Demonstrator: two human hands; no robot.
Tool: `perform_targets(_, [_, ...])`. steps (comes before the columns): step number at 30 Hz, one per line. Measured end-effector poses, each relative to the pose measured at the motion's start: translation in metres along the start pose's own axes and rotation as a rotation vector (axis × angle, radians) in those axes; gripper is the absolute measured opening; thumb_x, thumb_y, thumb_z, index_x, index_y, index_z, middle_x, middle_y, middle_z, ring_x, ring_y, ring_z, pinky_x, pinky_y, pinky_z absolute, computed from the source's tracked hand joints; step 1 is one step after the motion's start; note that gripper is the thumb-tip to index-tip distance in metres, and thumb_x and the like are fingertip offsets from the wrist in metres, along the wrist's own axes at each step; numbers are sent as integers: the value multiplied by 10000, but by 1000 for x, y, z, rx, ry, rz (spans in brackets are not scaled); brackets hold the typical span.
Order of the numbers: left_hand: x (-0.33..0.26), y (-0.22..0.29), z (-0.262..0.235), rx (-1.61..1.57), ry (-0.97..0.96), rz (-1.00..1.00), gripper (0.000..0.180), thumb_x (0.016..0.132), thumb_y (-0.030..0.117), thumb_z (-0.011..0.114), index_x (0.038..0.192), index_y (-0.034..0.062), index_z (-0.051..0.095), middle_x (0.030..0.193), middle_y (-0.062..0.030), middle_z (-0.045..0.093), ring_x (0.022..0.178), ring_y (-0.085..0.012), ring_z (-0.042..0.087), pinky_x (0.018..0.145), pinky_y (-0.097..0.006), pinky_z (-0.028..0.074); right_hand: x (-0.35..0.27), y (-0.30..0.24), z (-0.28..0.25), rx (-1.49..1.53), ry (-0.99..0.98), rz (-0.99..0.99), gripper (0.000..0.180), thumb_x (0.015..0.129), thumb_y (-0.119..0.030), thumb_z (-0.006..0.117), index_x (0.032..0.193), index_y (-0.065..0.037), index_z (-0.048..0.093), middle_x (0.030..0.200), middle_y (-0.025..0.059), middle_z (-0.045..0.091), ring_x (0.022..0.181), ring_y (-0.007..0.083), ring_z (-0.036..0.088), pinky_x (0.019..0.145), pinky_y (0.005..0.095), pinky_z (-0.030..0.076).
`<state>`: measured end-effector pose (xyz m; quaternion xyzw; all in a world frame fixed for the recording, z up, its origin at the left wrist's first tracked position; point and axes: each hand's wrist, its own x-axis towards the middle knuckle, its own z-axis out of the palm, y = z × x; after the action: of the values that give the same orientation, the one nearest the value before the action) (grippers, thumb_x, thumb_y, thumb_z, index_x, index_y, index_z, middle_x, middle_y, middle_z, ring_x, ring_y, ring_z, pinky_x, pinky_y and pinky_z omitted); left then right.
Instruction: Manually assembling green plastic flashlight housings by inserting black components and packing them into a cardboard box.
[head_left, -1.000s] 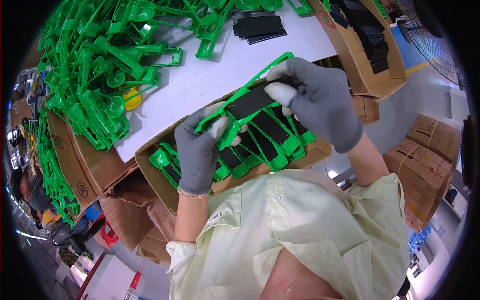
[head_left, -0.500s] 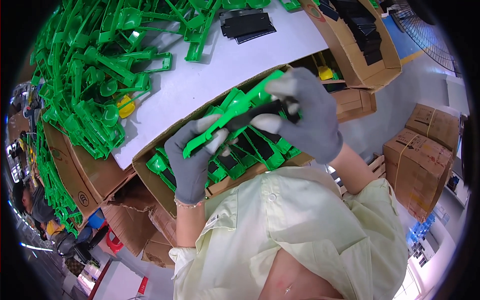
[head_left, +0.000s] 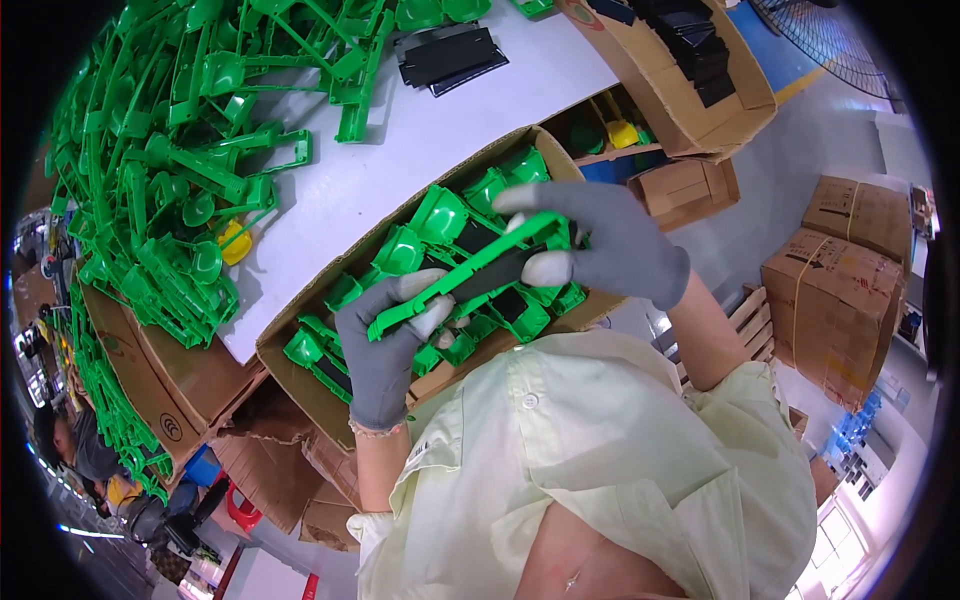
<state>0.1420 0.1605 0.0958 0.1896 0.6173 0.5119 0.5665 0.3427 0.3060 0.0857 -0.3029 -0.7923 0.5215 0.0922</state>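
Head view: the gloved left hand (head_left: 380, 345) clamps the near end of a long green frame (head_left: 468, 270) between thumb and fingers; the gloved right hand (head_left: 625, 243) is closed on its other end, thumb against a flat black strip (head_left: 502, 272). Whether the strip is fully seated cannot be told. Firm support at both ends and even thumb pressure would probably keep that thin strip from bowing. The frame looks like glossy moulded plastic; the strip seems matte. Below the fingers, a cardboard carton (head_left: 285, 375) holds similar green pieces (head_left: 440, 215).
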Motion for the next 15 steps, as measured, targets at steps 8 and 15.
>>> perform_targets(8, [-1,-6,7,141,-29,-13,157,799,-43,653,956,-53,650,836,-91,655,645,-147,648,494,-212,504,-23,-1,17,-80,52,203,207,789,-253,715,854,-64,660,617,95,607,554,170,619,524,305,453])
perform_targets(15, [49,3,39,490,-126,178,348,728,18,713,1043,27,565,837,-74,632,723,-153,644,534,-258,492,-64,19,33,-122,358,281,232,780,-280,721,857,-73,651,583,101,605,529,234,615,512,325,462])
